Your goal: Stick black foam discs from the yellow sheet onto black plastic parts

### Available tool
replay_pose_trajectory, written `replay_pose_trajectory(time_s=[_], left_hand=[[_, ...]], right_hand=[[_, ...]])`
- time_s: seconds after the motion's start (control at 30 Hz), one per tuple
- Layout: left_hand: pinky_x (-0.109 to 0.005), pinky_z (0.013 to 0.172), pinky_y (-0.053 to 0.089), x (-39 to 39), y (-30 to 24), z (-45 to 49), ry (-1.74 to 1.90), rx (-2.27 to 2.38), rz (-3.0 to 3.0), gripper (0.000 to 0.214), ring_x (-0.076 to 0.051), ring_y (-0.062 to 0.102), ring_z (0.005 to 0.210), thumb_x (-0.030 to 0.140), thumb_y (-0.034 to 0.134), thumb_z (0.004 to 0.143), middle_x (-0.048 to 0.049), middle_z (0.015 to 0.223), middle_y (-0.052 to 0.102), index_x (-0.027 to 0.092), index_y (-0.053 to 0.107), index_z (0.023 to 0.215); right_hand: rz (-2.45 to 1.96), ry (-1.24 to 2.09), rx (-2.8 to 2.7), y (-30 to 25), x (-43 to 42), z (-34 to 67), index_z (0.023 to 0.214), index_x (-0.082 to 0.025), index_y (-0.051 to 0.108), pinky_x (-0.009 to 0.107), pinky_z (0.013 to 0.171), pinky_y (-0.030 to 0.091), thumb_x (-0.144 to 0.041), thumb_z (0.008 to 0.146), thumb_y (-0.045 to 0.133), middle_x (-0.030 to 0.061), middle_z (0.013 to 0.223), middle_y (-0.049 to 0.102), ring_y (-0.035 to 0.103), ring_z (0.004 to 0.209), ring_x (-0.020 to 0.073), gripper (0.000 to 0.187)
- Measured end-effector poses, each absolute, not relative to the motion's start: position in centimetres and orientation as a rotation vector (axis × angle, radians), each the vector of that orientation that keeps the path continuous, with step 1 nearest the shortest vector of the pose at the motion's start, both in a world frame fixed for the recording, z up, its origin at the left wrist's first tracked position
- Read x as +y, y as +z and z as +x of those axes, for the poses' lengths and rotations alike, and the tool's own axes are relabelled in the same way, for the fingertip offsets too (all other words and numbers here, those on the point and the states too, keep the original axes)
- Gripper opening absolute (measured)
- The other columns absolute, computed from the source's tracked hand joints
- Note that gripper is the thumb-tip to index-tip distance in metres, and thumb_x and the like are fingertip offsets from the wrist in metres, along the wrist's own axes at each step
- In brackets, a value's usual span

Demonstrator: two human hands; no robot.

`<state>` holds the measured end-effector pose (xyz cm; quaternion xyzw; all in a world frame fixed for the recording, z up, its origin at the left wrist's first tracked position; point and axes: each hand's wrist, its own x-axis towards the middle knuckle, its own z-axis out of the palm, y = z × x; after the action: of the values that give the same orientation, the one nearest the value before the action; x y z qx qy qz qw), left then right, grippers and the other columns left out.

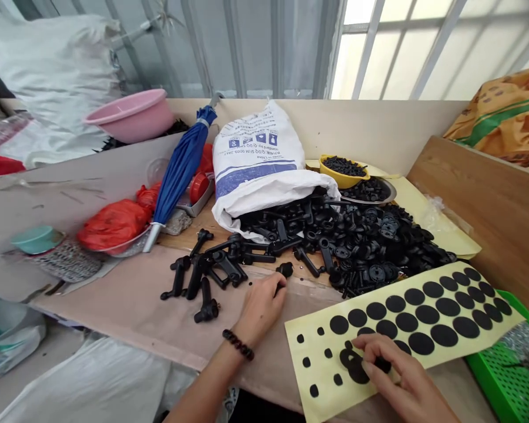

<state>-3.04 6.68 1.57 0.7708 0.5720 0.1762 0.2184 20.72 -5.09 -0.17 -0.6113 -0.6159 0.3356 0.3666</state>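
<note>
My left hand (262,302) rests on the table mat with its fingers curled around a black plastic handle part (285,269), whose round end sticks out past the fingertips. My right hand (397,373) is over a pale yellow sheet (320,405), thumb and forefinger closed on a small black round pad, partly hidden by the fingers. Loose black pads (357,370) overlap just left of those fingertips. Rows of black discs (427,314) and a few smaller dots (314,390) cover the sheet. Several similar black handles (223,264) lie left of and beyond my left hand.
A white woven sack (258,147) spills a heap of black plastic parts (365,235) across the back. Behind it sit a yellow bowl (341,176) and a metal dish (394,191). A blue umbrella (183,164) and red bag (114,223) lie left; a green basket (494,376) stands right.
</note>
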Motion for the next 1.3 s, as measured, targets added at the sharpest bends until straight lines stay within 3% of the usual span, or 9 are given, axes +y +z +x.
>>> replay_pose_trajectory(time_s=[0.13, 0.3, 0.53, 0.9, 1.3], left_hand=[[-0.026, 0.062, 0.037, 5.6, 1.6, -3.9, 0.364, 1.428, 2.158, 0.047, -0.021, 0.058, 0.073, 0.014, 0.045, 0.075, -0.0020, 0.077, 0.061, 0.018, 0.046, 0.122], [-0.025, 0.064, 0.038, 5.1, 3.1, -2.6, 0.411, 1.221, 2.008, 0.029, -0.019, 0.057, 0.075, 0.010, 0.042, 0.072, -0.0027, 0.078, 0.062, 0.018, 0.057, 0.096], [-0.017, 0.049, 0.037, 2.6, 2.7, -0.1, 0.422, 0.850, 1.223, 0.032, -0.007, 0.049, 0.051, 0.022, 0.054, 0.074, -0.0024, 0.080, 0.061, 0.015, 0.053, 0.105], [-0.019, 0.051, 0.041, 1.9, 3.0, 0.7, 0.318, 0.916, 1.306, 0.044, -0.009, 0.054, 0.053, 0.018, 0.048, 0.070, -0.0034, 0.080, 0.060, 0.013, 0.061, 0.112], [-0.019, 0.052, 0.041, 1.6, 3.2, 0.6, 0.324, 0.918, 1.315, 0.040, -0.010, 0.054, 0.054, 0.021, 0.050, 0.072, -0.0027, 0.078, 0.061, 0.015, 0.064, 0.109]], right_hand=[[-1.464, 1.071, -1.482, 0.9, -4.5, 21.0, 0.064, -0.020, 0.055, 0.032, 0.078, 0.048, -0.033, 0.078, 0.058, 0.0094, 0.096, 0.067, 0.062, 0.094, 0.0264, 0.019], [-1.366, 1.240, -1.268, 1.6, -4.1, 20.4, 0.063, -0.020, 0.057, 0.034, 0.079, 0.049, -0.039, 0.076, 0.062, 0.0111, 0.101, 0.064, 0.059, 0.098, 0.0275, 0.024], [-1.280, 1.345, -1.097, 1.8, -4.1, 20.1, 0.061, -0.019, 0.056, 0.034, 0.078, 0.048, -0.039, 0.072, 0.066, 0.0106, 0.104, 0.062, 0.058, 0.095, 0.0261, 0.025], [-1.324, 1.385, -1.102, 1.4, -4.1, 19.6, 0.061, -0.019, 0.054, 0.032, 0.075, 0.045, -0.039, 0.072, 0.065, 0.0090, 0.101, 0.060, 0.055, 0.093, 0.0252, 0.026], [-1.327, 1.371, -1.135, 1.2, -4.0, 19.5, 0.061, -0.019, 0.054, 0.029, 0.072, 0.044, -0.035, 0.074, 0.064, 0.0074, 0.096, 0.060, 0.054, 0.090, 0.0229, 0.024]])
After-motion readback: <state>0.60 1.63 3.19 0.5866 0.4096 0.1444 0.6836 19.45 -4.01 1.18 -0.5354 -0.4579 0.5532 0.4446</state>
